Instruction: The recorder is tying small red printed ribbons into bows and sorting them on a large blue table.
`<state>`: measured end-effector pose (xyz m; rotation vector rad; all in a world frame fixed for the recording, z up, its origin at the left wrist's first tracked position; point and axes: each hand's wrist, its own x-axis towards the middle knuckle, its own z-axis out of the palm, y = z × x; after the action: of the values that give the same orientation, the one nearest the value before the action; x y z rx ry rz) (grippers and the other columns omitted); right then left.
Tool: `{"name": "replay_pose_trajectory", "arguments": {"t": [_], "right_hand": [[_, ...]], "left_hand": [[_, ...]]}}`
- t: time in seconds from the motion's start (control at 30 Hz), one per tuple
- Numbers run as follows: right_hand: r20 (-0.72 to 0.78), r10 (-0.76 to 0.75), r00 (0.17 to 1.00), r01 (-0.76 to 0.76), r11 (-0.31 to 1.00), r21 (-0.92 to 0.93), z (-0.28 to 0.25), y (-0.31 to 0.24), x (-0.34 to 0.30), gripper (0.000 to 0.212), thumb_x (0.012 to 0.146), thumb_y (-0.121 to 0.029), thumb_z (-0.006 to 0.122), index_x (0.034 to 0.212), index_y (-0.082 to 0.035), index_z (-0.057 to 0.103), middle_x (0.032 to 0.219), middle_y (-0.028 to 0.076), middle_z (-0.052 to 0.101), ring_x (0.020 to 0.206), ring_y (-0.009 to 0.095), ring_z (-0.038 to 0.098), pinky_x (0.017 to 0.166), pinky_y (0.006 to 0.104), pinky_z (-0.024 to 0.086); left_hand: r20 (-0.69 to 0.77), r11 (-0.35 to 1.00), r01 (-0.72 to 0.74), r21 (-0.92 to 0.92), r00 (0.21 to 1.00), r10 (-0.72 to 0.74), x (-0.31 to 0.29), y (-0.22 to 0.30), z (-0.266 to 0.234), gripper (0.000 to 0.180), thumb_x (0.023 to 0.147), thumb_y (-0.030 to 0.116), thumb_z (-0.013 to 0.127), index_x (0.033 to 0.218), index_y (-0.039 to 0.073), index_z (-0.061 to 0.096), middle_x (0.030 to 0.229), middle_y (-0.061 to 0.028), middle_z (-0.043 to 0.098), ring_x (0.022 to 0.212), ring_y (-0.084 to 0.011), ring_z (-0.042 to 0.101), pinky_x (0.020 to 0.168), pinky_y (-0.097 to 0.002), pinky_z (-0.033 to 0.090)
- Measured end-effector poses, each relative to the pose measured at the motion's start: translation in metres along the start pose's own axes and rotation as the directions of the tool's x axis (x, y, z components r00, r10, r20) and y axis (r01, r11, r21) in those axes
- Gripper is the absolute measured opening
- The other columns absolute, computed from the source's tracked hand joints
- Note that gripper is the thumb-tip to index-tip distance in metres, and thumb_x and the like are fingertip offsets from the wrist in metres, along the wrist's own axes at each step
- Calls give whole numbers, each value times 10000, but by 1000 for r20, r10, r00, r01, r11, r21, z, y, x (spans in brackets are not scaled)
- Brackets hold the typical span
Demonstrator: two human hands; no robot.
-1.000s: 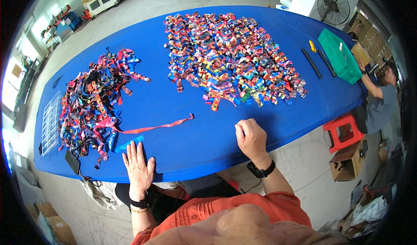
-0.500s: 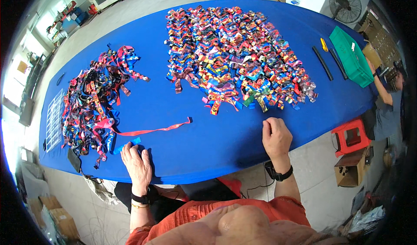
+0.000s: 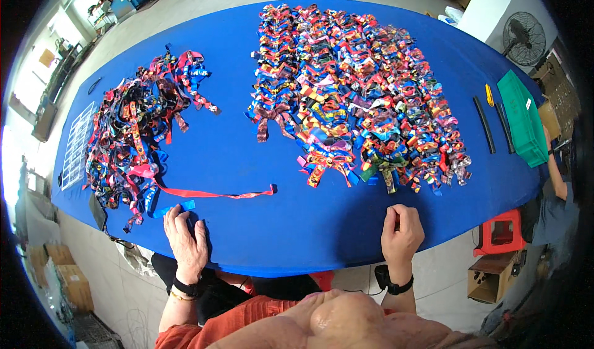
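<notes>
Left hand [image 3: 187, 244], fingers slightly spread, at a blue strip [image 3: 186, 205], lower left; right hand [image 3: 402, 236] curled, lower right, no contents visible.
Seemingly between grips; lifting the strip calls for a pinch. Beyond: tangled straps [image 3: 131, 129], left; bundled rows [image 3: 346, 92], upper centre.

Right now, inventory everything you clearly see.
Table: one, blue, centre
Ribbon heap: one, multicoloured, table's left
Ribbon rows: several, multicoloured, table's middle
Long ribbon: one, red, near heap
Blue strip: one, blue, by left hand
Grid sheet: one, whitish, far left
Rods: two, black, table's right
Slim tool: one, yellow, beside rods
Bin: one, green, table's right
Fan: one, dark, upper right
Stool: one, red, lower right
Boxes: several, brown, floor
Co-worker: one, grey-clad, far right
Left hand: one, bare, table's left
Right hand: one, bare, below rows
</notes>
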<state>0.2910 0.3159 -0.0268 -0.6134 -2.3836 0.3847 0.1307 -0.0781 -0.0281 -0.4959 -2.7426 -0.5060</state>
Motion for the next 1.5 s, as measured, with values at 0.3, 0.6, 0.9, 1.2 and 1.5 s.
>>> {"name": "replay_pose_trajectory", "arguments": {"t": [0.3, 0.6, 0.9, 1.2, 1.5], "right_hand": [[16, 62, 998, -63, 998, 26, 0, 3, 1, 40, 919, -66, 663, 904, -46, 632, 761, 73, 584, 608, 201, 557, 528, 305, 430], [-12, 144, 989, -141, 978, 151, 2, 3, 1, 60, 898, -71, 685, 893, -47, 630, 738, 73, 577, 577, 211, 554, 515, 330, 428], [-53, 114, 992, -107, 986, 128, 4, 4, 0, 57, 905, -88, 678, 902, -47, 638, 763, 84, 606, 619, 232, 587, 554, 344, 463], [-69, 130, 989, -123, 988, 97, 3, 0, 0, 73, 915, -118, 671, 891, -65, 626, 763, 82, 609, 622, 246, 597, 558, 353, 467], [-122, 72, 990, -71, 997, 13, 5, 0, -2, 74, 891, -118, 685, 877, -69, 632, 755, 79, 610, 631, 252, 603, 568, 367, 477]], "left_hand": [[24, 997, 69, -39, 997, -69, 2, 3, -1, 368, 913, 189, 613, 1188, -30, 505, 1357, -262, 468, 1304, -455, 396, 1120, -531, 283], [13, 996, 73, -50, 997, -72, 0, 2, -1, 354, 921, 178, 605, 1196, -23, 507, 1365, -266, 469, 1301, -457, 403, 1120, -531, 284], [-12, 997, 57, -46, 998, -58, 0, 2, 0, 352, 922, 184, 610, 1193, -21, 516, 1353, -256, 482, 1294, -450, 413, 1114, -523, 296], [-52, 1000, 4, -25, 999, -5, 0, -1, 5, 359, 944, 229, 594, 1186, -25, 522, 1335, -253, 492, 1281, -448, 422, 1111, -525, 300], [-72, 1000, -21, 12, 997, 22, -1, -3, 6, 393, 946, 261, 591, 1195, -35, 521, 1330, -249, 490, 1293, -436, 416, 1135, -529, 275]]}}
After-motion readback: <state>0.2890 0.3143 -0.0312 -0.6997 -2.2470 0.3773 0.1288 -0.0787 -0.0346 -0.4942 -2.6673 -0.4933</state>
